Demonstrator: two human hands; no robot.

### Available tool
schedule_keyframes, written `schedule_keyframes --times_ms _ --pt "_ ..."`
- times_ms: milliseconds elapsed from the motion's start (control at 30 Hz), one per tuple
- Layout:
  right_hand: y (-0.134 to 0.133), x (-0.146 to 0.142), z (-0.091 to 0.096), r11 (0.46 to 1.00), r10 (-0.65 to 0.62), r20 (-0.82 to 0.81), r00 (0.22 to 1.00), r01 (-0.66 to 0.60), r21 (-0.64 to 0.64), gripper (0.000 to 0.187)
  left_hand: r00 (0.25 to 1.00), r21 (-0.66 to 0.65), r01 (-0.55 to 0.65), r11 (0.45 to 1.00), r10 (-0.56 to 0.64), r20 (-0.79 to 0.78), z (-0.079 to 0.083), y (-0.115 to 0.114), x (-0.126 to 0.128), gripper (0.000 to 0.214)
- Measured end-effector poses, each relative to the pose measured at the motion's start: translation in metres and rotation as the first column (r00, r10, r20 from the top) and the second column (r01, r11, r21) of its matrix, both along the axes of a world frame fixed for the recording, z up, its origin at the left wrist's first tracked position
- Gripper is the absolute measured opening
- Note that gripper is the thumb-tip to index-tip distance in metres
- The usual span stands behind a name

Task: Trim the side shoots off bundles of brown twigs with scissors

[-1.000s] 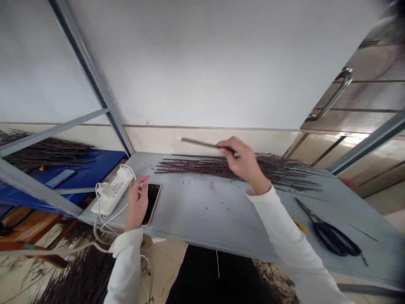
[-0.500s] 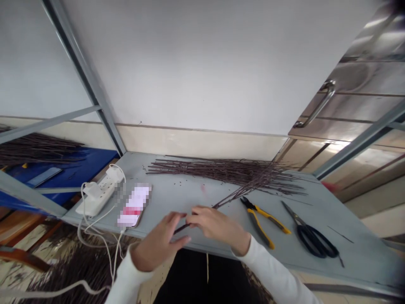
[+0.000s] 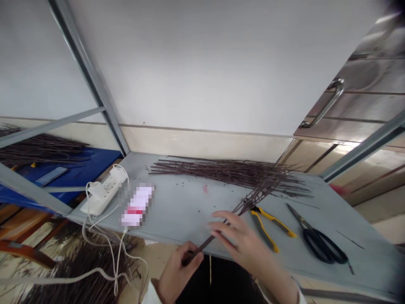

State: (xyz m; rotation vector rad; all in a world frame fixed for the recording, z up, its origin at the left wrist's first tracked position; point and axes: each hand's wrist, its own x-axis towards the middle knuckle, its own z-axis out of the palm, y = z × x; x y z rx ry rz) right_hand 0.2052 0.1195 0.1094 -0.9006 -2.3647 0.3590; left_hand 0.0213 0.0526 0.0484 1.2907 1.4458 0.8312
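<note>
My left hand (image 3: 182, 268) is closed around the lower end of a thin bunch of dark brown twigs (image 3: 207, 242), just off the table's front edge. The twigs slant up to the right, their branching tips lying over a larger pile of twigs (image 3: 218, 169) at the back. Beside the bunch, my right hand (image 3: 236, 238) is slightly blurred, with its fingers stretched out and apart across the stems; whether it touches them I cannot tell. Yellow-handled pliers (image 3: 268, 228) lie close to the right hand, partly under the twig tips, and black-handled scissors (image 3: 319, 238) lie farther right.
On the grey table (image 3: 180, 211), a white power strip (image 3: 103, 196) and a charging phone (image 3: 138, 205) sit at left. White cables (image 3: 117, 249) hang over the edge. More twigs (image 3: 79, 274) lie on the floor. Metal frame posts (image 3: 85, 76) rise at both sides.
My left hand has moved down and right and closed on the twigs' lower end. The right hand has shifted right and spread its fingers. The bunch has moved right, over the pliers' tip.
</note>
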Motion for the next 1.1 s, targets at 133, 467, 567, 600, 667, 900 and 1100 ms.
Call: schedule_keyframes --times_ms 133,467,567,600,667,900,1100 --pt "-0.005 0.027 -0.023 0.82 -0.528 -0.428 0.733 0.572 -0.031 0.021 0.997 0.019 -0.04 0.999 0.039 0.065 -0.012 -0.016 -0.008 0.04" --pt "-0.011 -0.001 -0.045 0.687 -0.68 -0.693 0.239 -0.122 -0.716 0.051 0.997 0.043 0.006 0.999 -0.009 0.074 -0.038 -0.038 -0.013 0.048" --pt "-0.002 -0.013 -0.021 0.724 -0.614 -0.771 0.167 -0.269 -0.635 0.056 0.997 0.068 -0.013 0.998 0.008 0.075 -0.046 -0.038 -0.01 0.049" --pt "0.001 -0.016 -0.014 0.724 -0.612 -0.776 0.153 -0.288 -0.627 0.054 0.997 0.074 -0.027 0.997 0.021 0.075 -0.048 -0.038 -0.009 0.049" --pt "0.002 -0.02 -0.003 0.707 -0.629 -0.766 0.137 -0.31 -0.636 0.044 0.996 0.086 -0.052 0.995 0.046 0.072 -0.05 -0.038 -0.007 0.049" --pt "-0.01 -0.023 -0.002 0.695 -0.631 -0.746 0.21 -0.275 -0.665 0.038 0.999 0.15 0.025 0.988 -0.031 0.04 -0.051 -0.035 -0.004 0.048" --pt "-0.018 -0.017 -0.011 0.681 -0.665 -0.712 0.223 -0.209 -0.702 0.047 0.997 0.174 0.049 0.983 -0.058 0.049 -0.048 -0.036 -0.001 0.045"
